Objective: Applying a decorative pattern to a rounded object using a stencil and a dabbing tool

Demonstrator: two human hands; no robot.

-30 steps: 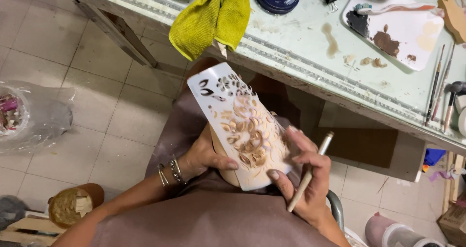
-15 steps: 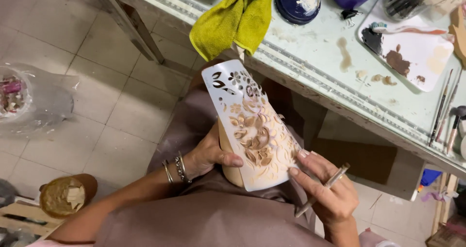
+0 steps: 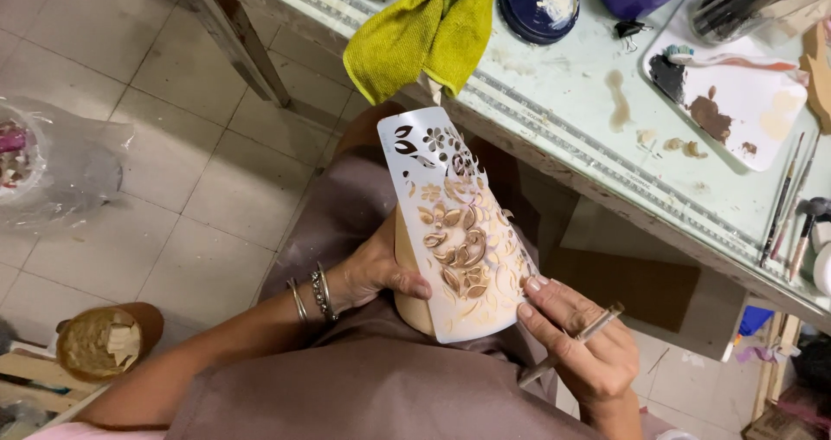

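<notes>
A white cut-out stencil (image 3: 454,232) with leaf and flower shapes lies over a pale wooden piece (image 3: 409,276) resting on my lap. My left hand (image 3: 376,271) grips the piece and the stencil from the left, thumb on the stencil's face. My right hand (image 3: 582,345) presses the stencil's right edge with its fingertips and holds a thin brush (image 3: 576,340) between the fingers, pointing up to the right. Brown paint marks fill many of the cut-outs.
A worktable (image 3: 571,146) stands in front with a yellow-green cloth (image 3: 424,29) over its edge, a dark blue lid (image 3: 541,3), a paint-smeared white palette (image 3: 736,94) and several brushes (image 3: 792,198). A plastic bag (image 3: 52,167) and a round brown container (image 3: 108,340) sit on the tiled floor at left.
The view has shifted slightly. My right hand has turned the brush away from the stencil and now steadies the stencil's right edge. My left hand keeps its hold.
</notes>
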